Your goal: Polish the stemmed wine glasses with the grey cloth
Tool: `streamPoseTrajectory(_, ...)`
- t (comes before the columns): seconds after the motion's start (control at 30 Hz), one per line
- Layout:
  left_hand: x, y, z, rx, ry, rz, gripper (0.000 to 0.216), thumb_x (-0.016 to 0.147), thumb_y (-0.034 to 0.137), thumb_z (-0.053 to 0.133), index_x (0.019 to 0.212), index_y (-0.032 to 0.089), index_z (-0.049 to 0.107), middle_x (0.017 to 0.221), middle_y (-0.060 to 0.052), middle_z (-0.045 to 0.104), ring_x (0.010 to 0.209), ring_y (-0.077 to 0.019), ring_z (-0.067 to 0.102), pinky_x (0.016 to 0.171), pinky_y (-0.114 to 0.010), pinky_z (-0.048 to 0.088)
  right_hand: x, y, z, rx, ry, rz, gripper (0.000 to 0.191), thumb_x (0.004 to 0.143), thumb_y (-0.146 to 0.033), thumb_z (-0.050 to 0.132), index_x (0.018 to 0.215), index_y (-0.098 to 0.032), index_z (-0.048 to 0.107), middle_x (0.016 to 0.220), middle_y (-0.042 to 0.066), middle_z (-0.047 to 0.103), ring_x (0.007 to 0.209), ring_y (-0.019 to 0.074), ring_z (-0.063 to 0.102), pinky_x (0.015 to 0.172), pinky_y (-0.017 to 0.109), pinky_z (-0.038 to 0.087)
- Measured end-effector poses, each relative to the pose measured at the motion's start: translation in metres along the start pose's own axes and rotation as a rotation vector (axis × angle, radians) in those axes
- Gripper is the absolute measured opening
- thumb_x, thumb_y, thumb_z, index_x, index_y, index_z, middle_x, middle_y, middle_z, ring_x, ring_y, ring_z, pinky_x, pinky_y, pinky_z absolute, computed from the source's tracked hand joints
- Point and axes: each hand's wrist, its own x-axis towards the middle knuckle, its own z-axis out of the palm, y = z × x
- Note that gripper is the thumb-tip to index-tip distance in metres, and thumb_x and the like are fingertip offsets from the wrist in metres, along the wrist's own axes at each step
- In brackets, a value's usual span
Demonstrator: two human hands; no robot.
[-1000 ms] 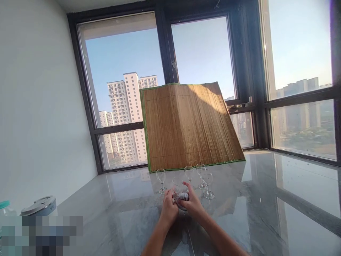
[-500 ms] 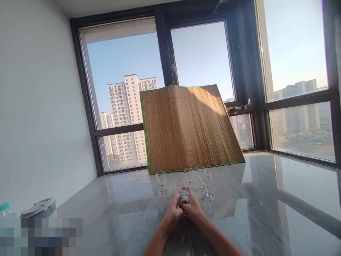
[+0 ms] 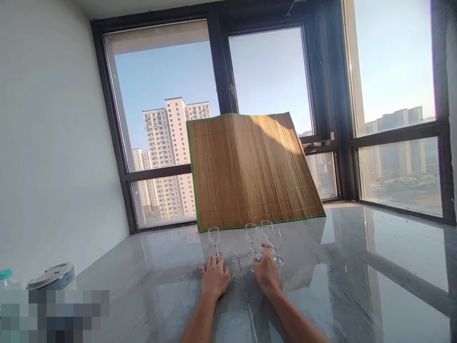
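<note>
My left hand (image 3: 215, 277) rests on the grey stone surface, palm down with its fingers spread. Just beyond its fingertips stands a small clear wine glass (image 3: 213, 234), upright on its stem. My right hand (image 3: 267, 272) is closed around a clear glass, of which only a little shows at the fingers; the rest is hidden. Close beyond that hand, more stemmed glasses stand upright: one wine glass (image 3: 251, 232) to the left, another wine glass (image 3: 266, 229) behind, and a third wine glass (image 3: 276, 239) on the right. Their outlines partly overlap.
A bamboo mat (image 3: 250, 171) with green edging leans against the dark window frame (image 3: 221, 62) behind the glasses. At the left stand a lidded cup (image 3: 53, 276) and a teal-capped bottle (image 3: 6, 275), both partly blurred out. A thin seam (image 3: 246, 295) crosses the stone surface (image 3: 157, 286).
My hands were together around a glass. They have parted: the left has moved left and flattened on the surface, while the right has moved right, towards the group of glasses.
</note>
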Motion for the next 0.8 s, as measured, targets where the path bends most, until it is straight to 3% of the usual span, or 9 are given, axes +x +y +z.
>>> streamPoseTrajectory(0.2, -0.001, 0.001, -0.002, -0.014, -0.011, -0.01, 0.054, 0.093, 0.042, 0.032, 0.144, 0.026, 0.042, 0.156, -0.009, 0.034, 0.143, -0.0296, 0.028, 0.115, -0.061, 0.01, 0.003, 0.006, 0.004, 0.025, -0.005, -0.029, 0.056, 0.082, -0.019, 0.046, 0.137, -0.019, 0.036, 0.09, 0.011, 0.07, 0.085, 0.031, 0.068, 0.066, 0.034, 0.042)
streamPoseTrajectory(0.37, -0.004, 0.001, -0.005, -0.065, 0.026, -0.007, 0.049, 0.091, 0.04, 0.039, 0.136, 0.026, 0.052, 0.152, -0.009, 0.04, 0.14, -0.0317, 0.033, 0.115, -0.061, 0.009, -0.008, 0.012, 0.0, 0.181, 0.078, -0.098, 0.059, 0.081, -0.02, 0.048, 0.138, -0.022, 0.034, 0.114, 0.015, 0.067, 0.095, 0.0312, 0.067, 0.069, 0.035, 0.042)
streamPoseTrajectory(0.5, -0.006, 0.001, -0.007, -0.077, 0.058, -0.009, 0.045, 0.088, 0.036, 0.042, 0.129, 0.024, 0.058, 0.15, -0.009, 0.044, 0.138, -0.0312, 0.035, 0.116, -0.058, 0.008, -0.016, 0.01, -0.011, 0.198, 0.179, -0.09, 0.054, 0.083, -0.024, 0.045, 0.136, -0.024, 0.033, 0.114, 0.011, 0.068, 0.091, 0.0286, 0.067, 0.068, 0.034, 0.043)
streamPoseTrajectory(0.63, -0.005, -0.005, -0.011, -0.167, 0.099, -0.026, 0.042, 0.089, 0.038, 0.04, 0.121, 0.023, 0.063, 0.136, -0.01, 0.058, 0.132, -0.0293, 0.043, 0.115, -0.052, 0.016, -0.021, 0.005, -0.014, 0.292, 0.283, -0.284, 0.042, 0.085, -0.028, 0.045, 0.126, -0.022, 0.04, 0.107, 0.009, 0.069, 0.089, 0.0252, 0.067, 0.073, 0.032, 0.046)
streamPoseTrajectory(0.73, -0.002, -0.009, -0.015, -0.208, 0.223, -0.103, 0.038, 0.09, 0.035, 0.036, 0.105, 0.021, 0.068, 0.114, -0.01, 0.069, 0.115, -0.027, 0.056, 0.104, -0.043, 0.034, -0.022, 0.003, -0.008, 0.339, 0.188, -0.464, 0.037, 0.082, -0.024, 0.047, 0.119, -0.022, 0.045, 0.104, 0.006, 0.069, 0.091, 0.0221, 0.066, 0.079, 0.03, 0.046)
streamPoseTrajectory(0.8, -0.001, -0.01, -0.018, -0.19, 0.309, -0.126, 0.034, 0.089, 0.032, 0.038, 0.099, 0.021, 0.069, 0.112, -0.01, 0.069, 0.112, -0.0254, 0.058, 0.101, -0.039, 0.037, -0.022, 0.002, -0.003, 0.272, 0.046, -0.505, 0.038, 0.078, -0.019, 0.048, 0.116, -0.022, 0.049, 0.103, 0.005, 0.069, 0.088, 0.0213, 0.067, 0.077, 0.029, 0.046)
